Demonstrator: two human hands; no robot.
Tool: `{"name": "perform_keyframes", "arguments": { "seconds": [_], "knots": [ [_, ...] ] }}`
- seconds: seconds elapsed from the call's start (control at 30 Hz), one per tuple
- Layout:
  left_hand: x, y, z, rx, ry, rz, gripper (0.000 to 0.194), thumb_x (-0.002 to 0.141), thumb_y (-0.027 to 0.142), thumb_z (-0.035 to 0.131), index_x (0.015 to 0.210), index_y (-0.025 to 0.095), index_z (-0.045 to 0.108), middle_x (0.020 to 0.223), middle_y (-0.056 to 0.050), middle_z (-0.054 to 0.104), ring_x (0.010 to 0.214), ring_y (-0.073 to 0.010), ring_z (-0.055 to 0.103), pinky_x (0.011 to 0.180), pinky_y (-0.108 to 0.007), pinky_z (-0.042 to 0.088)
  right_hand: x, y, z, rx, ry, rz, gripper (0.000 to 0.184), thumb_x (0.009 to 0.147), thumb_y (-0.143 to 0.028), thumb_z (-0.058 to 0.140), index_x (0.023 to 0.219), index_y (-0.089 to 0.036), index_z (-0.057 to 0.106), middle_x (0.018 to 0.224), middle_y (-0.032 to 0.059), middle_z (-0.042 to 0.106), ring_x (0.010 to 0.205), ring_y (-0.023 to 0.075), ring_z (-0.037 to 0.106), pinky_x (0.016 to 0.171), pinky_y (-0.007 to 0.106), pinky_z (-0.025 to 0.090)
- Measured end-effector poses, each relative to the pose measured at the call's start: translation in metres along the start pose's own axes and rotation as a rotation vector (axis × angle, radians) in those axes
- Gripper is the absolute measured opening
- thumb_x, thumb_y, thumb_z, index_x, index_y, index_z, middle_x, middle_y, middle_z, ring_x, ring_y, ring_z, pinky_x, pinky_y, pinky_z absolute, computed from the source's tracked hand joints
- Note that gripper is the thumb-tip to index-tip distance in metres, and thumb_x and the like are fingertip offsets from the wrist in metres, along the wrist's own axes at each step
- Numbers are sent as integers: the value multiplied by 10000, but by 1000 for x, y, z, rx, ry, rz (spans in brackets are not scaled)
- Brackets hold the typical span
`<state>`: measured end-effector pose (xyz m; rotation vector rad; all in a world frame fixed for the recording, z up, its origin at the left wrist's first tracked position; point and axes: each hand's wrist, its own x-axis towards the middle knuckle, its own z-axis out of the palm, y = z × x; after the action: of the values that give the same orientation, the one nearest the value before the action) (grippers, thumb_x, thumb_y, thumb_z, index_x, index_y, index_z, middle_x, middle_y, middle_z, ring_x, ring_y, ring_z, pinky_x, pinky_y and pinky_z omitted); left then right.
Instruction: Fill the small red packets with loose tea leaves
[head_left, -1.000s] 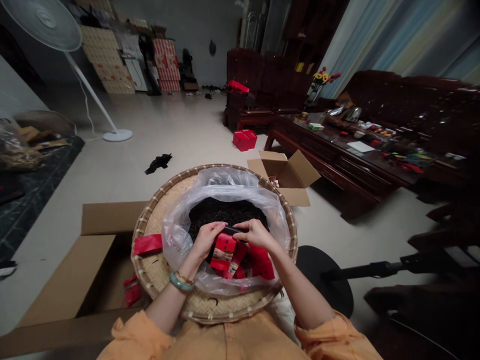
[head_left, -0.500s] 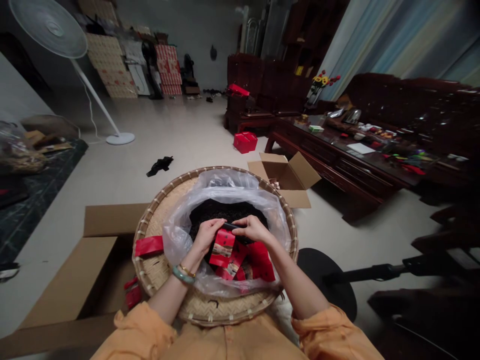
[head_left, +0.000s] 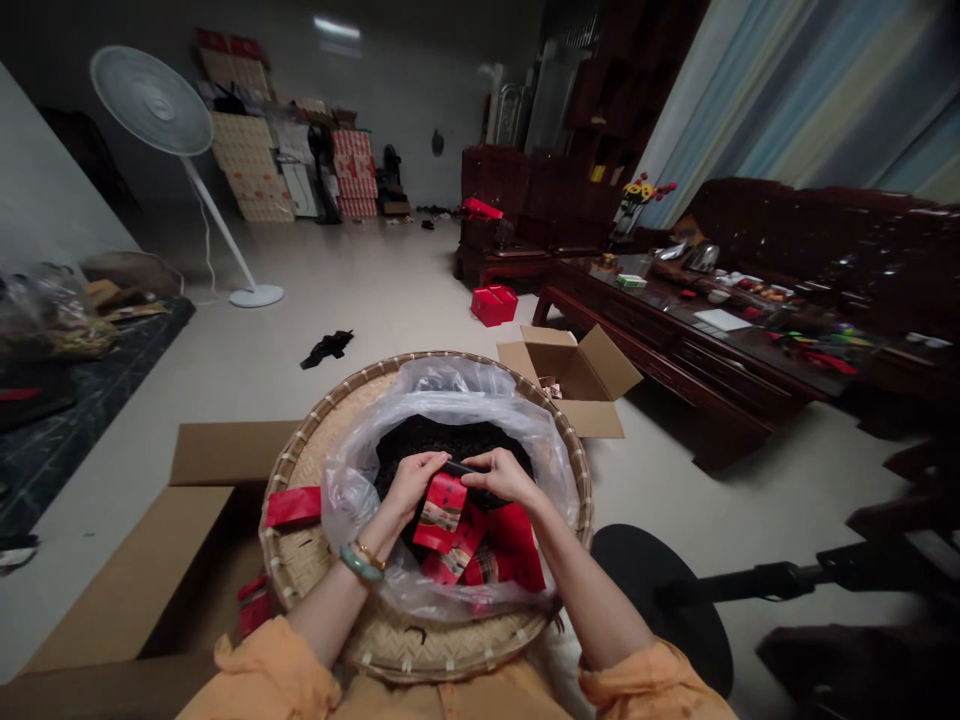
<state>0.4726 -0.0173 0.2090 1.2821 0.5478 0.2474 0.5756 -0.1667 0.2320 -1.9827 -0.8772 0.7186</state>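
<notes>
Over an open clear plastic bag [head_left: 349, 470], both of my hands pinch a small dark strip [head_left: 457, 468]. My left hand [head_left: 411, 482] grips its left end, beside the top of a red packet [head_left: 442, 510] with a printed picture. My right hand [head_left: 501, 474] closes its thumb and fingers on the right end. Whether the strip is part of the packet I cannot tell. Dark, loose, leaf-like material [head_left: 427, 437] fills the bag behind my hands. Several more red packets [head_left: 517, 545] lie below them in the bag, which rests on a round woven bamboo tray [head_left: 386, 640].
Another red packet [head_left: 294, 507] lies on the tray's left side. An open cardboard box [head_left: 135, 560] stands left, with red packets inside. Beyond the tray are a second carton [head_left: 589, 365] and a red box [head_left: 494, 305]. A black round stand base [head_left: 645, 590] is close on the right.
My view has tilted up a little, so the room sits lower in the picture. Both hands stay pinched on the dark strip, with only a slight shift.
</notes>
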Motion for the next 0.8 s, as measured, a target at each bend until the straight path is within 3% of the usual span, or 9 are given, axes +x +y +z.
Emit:
{"name": "perform_keyframes", "arguments": {
  "seconds": [0.27, 0.47, 0.8],
  "knots": [
    [-9, 10, 6, 31, 7, 22, 349, 586, 406, 721, 753, 100, 718, 599, -27, 644, 499, -103, 494, 494, -215, 359, -3, 2, 0, 24, 3, -18, 386, 644, -333, 657, 982, -159, 721, 695, -8, 668, 623, 150, 551, 593, 235, 411],
    [-8, 6, 5, 37, 7, 24, 353, 581, 417, 724, 749, 107, 714, 617, -33, 656, 512, -115, 520, 510, -223, 376, -8, -5, -2, 9, 15, -5, 385, 637, -321, 652, 980, -161, 722, 715, 3, 677, 644, 159, 559, 580, 231, 410],
    [-6, 2, 4, 96, 9, 46, 396, 592, 451, 725, 771, 97, 711, 632, -42, 656, 524, -126, 529, 510, -223, 383, -6, 6, 3, 37, 16, -14, 354, 644, -326, 656, 964, -191, 728, 705, -24, 682, 687, 185, 595, 629, 252, 435]
  ]
}}
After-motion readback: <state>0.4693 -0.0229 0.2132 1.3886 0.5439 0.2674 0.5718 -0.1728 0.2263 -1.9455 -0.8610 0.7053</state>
